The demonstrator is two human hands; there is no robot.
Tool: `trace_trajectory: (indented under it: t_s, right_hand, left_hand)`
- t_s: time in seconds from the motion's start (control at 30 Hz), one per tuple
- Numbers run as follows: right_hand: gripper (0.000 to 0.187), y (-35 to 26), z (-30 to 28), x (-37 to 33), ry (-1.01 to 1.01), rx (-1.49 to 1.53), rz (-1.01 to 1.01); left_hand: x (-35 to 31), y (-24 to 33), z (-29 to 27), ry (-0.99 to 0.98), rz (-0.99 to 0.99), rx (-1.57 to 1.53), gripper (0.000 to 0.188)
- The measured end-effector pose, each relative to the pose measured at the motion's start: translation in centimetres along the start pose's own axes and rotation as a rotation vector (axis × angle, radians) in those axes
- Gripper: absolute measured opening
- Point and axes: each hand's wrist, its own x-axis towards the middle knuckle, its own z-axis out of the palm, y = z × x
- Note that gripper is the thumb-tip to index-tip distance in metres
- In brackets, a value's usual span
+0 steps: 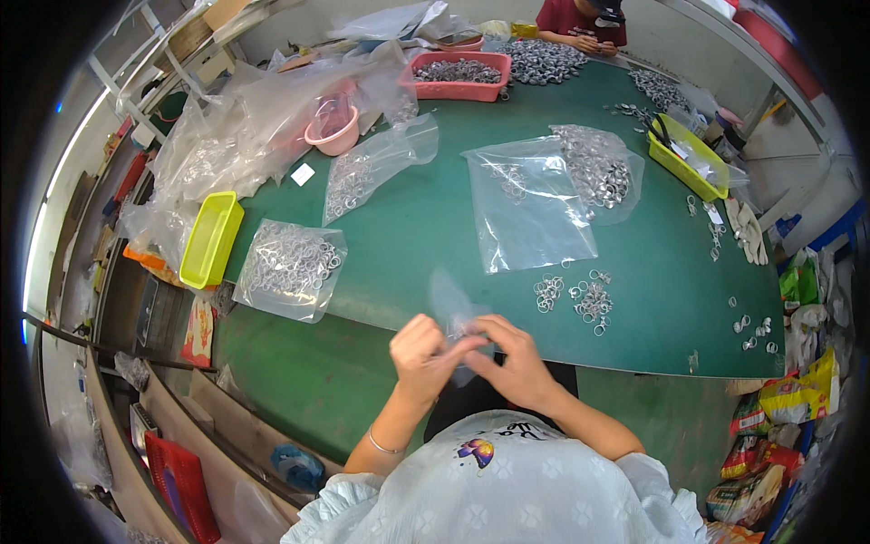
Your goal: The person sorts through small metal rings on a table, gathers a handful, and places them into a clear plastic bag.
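Observation:
Just off the table's near edge, my left hand (421, 355) and my right hand (513, 363) meet with fingers closed on a see-through plastic bag (448, 297). The bag is smeared by motion, and its contents cannot be made out. To the right of my hands, loose metal rings (592, 302) lie in small heaps on the green table (399, 245). Beyond them is a large flat plastic bag (530, 222) with a few rings inside, overlapping a fuller bag of rings (603, 177). Another bag packed with rings (290, 265) rests at the table's left front edge.
A yellow-green basket (211, 240) stands at left; another (689, 159) holds papers at right. A pink tub (458, 75) of metal parts sits at the back, near a co-worker (584, 27). Plastic sheeting (245, 127) covers the back left. Scattered rings (750, 331) lie at right.

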Motion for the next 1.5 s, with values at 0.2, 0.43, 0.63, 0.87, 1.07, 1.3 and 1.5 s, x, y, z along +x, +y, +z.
trace_trajectory:
  t_s: [0.2,0.43,0.63,0.87,1.07,1.3,1.5]
  right_hand:
    - [0.01,1.9,0.3,1.3,0.059,0.084,0.088]
    - [0.01,4.5,-1.0,1.8,0.26,-0.144,0.023]
    - [0.019,6.3,-1.5,2.9,-0.033,-0.19,-0.043]
    - [0.022,13.0,-6.2,6.3,-0.009,-1.072,-0.256]
    - [0.015,15.0,-7.1,8.3,-0.251,-1.297,-0.218]
    - [0.009,14.3,-5.7,8.2,-0.123,-1.114,-0.416]
    - [0.017,16.0,-6.8,9.1,-0.284,-1.258,-0.307]
  left_hand:
    - [0.8,0.0,0.5,-0.163,0.013,0.032,0.039]
    - [2.7,-2.0,-1.6,-0.108,-0.115,0.236,0.044]
    - [3.7,-3.1,-1.3,0.286,-0.078,0.298,0.032]
    - [2.8,-6.2,0.2,0.216,-0.17,0.373,0.026]
    - [0.5,-9.1,2.4,0.003,-0.295,0.445,0.027]
    - [-0.3,-8.7,2.6,-0.102,-0.387,0.511,0.051]
    - [-0.2,-5.6,3.2,-0.063,-0.25,0.564,0.054]
